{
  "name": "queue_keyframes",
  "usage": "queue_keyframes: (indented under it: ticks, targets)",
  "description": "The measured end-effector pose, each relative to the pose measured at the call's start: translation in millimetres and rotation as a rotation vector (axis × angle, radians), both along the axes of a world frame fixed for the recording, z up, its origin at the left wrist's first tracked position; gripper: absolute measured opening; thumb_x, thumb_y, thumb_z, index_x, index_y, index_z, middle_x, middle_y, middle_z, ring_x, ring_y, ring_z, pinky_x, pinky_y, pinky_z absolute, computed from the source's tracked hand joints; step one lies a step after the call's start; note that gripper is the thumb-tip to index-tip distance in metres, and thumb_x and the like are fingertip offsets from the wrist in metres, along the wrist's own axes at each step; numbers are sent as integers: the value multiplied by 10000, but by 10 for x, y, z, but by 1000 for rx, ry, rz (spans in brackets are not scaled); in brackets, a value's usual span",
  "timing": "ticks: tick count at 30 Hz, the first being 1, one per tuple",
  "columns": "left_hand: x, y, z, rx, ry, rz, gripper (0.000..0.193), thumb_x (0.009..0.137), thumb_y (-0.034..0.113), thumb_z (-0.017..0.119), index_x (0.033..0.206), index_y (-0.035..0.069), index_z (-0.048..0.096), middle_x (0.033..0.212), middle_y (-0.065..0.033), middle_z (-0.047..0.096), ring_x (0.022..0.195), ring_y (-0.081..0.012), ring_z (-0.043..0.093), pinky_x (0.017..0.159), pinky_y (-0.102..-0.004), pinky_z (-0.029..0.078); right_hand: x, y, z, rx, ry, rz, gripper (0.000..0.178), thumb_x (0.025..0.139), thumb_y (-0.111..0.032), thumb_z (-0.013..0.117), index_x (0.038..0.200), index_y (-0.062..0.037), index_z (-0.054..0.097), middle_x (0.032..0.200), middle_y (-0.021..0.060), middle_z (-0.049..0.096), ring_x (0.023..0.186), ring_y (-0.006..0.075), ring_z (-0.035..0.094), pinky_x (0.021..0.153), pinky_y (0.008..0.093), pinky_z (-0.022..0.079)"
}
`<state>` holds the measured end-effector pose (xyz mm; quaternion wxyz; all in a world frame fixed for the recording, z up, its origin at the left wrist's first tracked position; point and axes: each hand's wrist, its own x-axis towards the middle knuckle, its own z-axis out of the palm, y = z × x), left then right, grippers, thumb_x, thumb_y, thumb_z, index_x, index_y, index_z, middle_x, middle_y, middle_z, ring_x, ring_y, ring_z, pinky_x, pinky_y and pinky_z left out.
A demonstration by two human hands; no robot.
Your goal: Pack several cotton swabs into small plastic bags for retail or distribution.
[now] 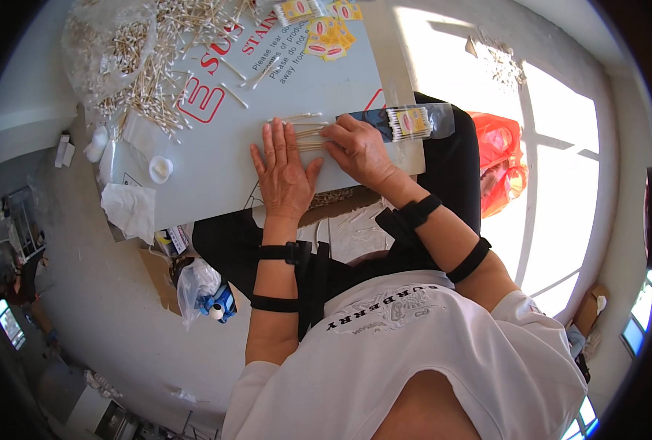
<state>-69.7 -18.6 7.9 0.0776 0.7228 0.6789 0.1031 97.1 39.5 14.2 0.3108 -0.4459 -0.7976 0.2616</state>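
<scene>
A small row of cotton swabs [310, 136] lies on the printed grey board [223, 169] between my hands. My left hand [285, 176] rests flat, fingers stretched out and lying over the left ends of the swabs. From the right, my right hand [362, 152] has its fingers curled together at the swabs' other ends; the fingertips are partly hidden. Just beyond that hand lies a clear packet of cotton swabs [411, 123] with a yellow label, beside a dark strip [376, 117]. Two loose swabs [234, 95] lie farther off on the board.
A big heap of cotton swabs [131, 70] in clear plastic covers the far left. Yellow labels [330, 37] lie at the back. A white round pad [161, 169] and a tissue [129, 208] sit at the left edge. A red plastic bag [500, 158] stands right of my leg.
</scene>
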Motion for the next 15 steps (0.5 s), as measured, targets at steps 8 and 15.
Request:
queue_keyframes:
  ticks: [8, 15]
  targets:
    - [2, -6, -7, 1, -9, 8, 804, 893, 453, 595, 1487, 3, 292, 1587, -149, 210, 1487, -311, 122, 1177, -550, 92, -85, 12, -50, 40, -16, -27, 125, 761, -108, 687, 878, -95, 647, 804, 85, 551, 748, 312, 608, 672, 414, 501]
    - [2, -9, 2, -12, 0, 6, 806, 890, 451, 598, 1484, -2, 296, 1589, -145, 205, 1487, -308, 115, 1176, -553, 90, -80, -23, -29, 11, 0, -32, 118, 752, -115, 690, 863, -94, 657, 806, 85, 559, 761, 309, 617, 666, 404, 509]
